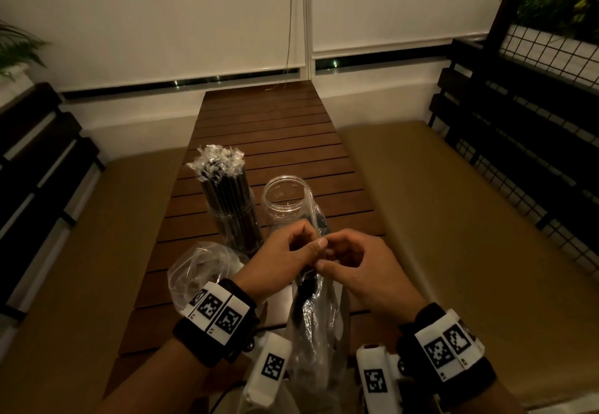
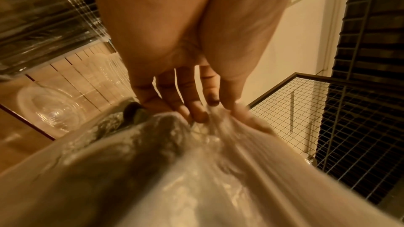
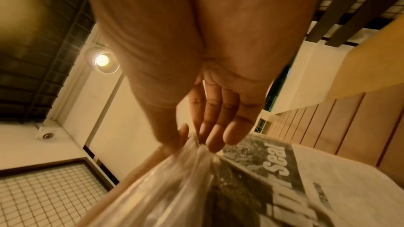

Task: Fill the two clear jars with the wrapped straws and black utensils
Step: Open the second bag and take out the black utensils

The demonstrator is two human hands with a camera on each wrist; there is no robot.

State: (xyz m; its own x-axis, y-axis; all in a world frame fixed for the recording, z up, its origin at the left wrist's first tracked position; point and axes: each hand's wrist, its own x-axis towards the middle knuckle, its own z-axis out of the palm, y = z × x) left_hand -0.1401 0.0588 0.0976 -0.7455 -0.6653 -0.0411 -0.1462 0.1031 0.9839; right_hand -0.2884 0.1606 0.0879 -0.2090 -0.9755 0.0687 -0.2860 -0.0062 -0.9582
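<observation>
A clear jar (image 1: 238, 222) packed with wrapped straws (image 1: 223, 174) stands on the slatted wooden table (image 1: 275, 128). To its right stands a second clear jar (image 1: 285, 203) with nothing in it. In front of the jars both hands pinch the top of a clear plastic bag (image 1: 312, 326) that holds black utensils (image 1: 304, 290). My left hand (image 1: 291, 251) grips the bag (image 2: 196, 170) from the left, my right hand (image 1: 350, 258) grips the bag (image 3: 174, 179) from the right. The bag's top edge is hidden by the fingers.
A crumpled clear plastic bag (image 1: 201, 268) lies left of my left wrist on the table. Cushioned benches (image 1: 470, 219) run along both sides, with dark slatted backrests. A printed label reading "Seal" (image 3: 273, 158) shows in the right wrist view.
</observation>
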